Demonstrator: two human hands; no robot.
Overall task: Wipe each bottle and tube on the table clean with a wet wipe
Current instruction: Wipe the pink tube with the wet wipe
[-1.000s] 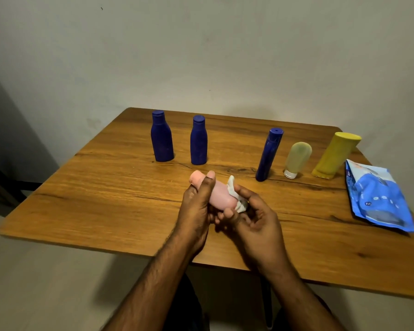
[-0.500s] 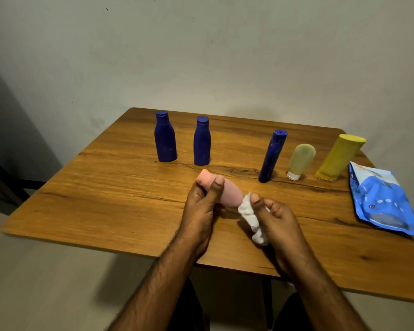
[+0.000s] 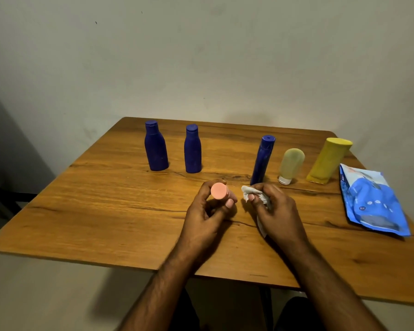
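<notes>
Pink bottle point(image 3: 218, 191) turned, round end facing camera, left hand point(image 3: 207, 212) gripping; right hand point(image 3: 276, 211) clutching wipe point(image 3: 253, 194), seemingly apart

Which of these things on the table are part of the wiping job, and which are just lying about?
Part of the job:
pink tube in the left hand
wet wipe in the right hand
two blue bottles
blue tube
pale tube
yellow tube
blue wipes pack

Lying about:
nothing apart from the table

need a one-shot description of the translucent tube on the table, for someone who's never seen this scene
On the wooden table, follow the back row rightward to the slim blue tube and the big yellow tube. The translucent tube stands between them, apart from both: shortest in the row, pale and see-through, resting on a white cap.
</notes>
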